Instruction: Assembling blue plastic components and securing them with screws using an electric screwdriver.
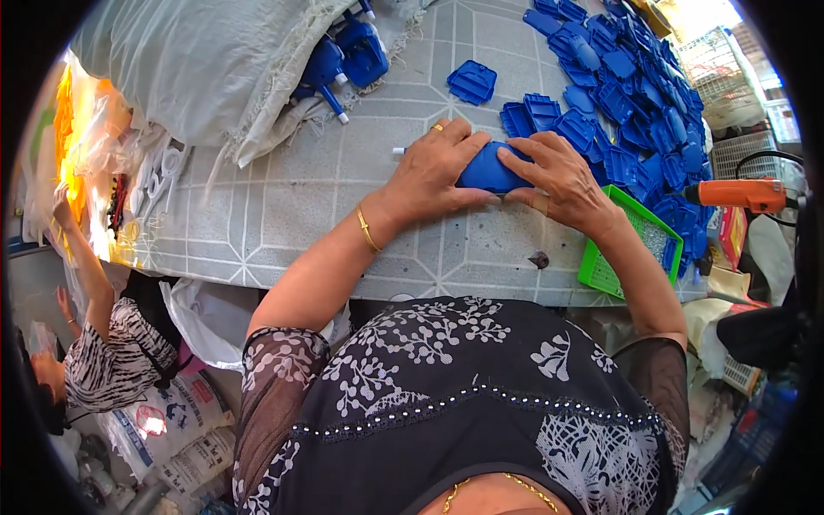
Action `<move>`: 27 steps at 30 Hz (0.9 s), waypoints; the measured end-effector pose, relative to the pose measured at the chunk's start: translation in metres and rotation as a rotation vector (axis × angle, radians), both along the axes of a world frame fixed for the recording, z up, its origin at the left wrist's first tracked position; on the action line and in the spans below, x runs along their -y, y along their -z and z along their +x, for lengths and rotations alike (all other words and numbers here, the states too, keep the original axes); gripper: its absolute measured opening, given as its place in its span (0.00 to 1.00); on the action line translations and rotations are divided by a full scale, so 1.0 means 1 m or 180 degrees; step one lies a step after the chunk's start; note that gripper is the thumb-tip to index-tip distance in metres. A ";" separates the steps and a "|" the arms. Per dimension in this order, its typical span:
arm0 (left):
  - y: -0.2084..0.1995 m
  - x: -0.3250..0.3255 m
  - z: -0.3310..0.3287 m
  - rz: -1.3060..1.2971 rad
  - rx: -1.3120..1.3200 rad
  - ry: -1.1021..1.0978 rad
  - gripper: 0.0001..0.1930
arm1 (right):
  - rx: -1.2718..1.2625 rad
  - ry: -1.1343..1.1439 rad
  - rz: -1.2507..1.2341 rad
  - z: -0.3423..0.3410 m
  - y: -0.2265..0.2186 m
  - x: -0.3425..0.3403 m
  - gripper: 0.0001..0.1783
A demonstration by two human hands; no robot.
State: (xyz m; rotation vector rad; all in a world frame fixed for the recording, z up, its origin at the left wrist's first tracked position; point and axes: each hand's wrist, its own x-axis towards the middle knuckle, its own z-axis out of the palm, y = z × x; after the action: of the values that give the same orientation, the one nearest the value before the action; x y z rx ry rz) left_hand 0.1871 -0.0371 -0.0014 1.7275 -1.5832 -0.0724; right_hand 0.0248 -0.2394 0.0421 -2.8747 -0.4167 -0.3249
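Head cam, looking straight down at the work: both hands are busy with one rounded blue plastic case (491, 176), held over the near-middle part of the bench (343, 184). The left hand (433, 167) is wrapped around its left end and the right hand (558, 176) has the right end, fingers curled over the top and both thumbs along the near edge. So yeah, a narrow two-handed grip. A little white tip (399, 151) pokes out left of the left hand; can't tell if it's joined to the case.

Just beyond the hands there's one loose blue part (471, 81) on its own, and off to the right a big messy heap of blue parts (635, 94). Under the right forearm sits a bright green tray (601, 275) with small shiny bits in it, too tiny to make out. Past that, an orange power tool (742, 195) points left. Up top left, a whitish sack (197, 69) lies next to some blue pieces with white-tipped stems (360, 51). Another person (120, 343) in a striped top is over at the left.
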 end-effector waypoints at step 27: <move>-0.006 0.016 -0.016 0.0021 0.0282 -0.0141 0.34 | 0.3621 0.3200 0.1732 -0.153 -0.054 0.092 0.25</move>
State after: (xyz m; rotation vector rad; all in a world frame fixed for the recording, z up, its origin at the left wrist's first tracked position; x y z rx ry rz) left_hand 0.1710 -0.0527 0.0049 1.7920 -1.6088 0.0214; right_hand -0.1286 -0.3313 0.0965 -1.8463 0.8790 -1.8472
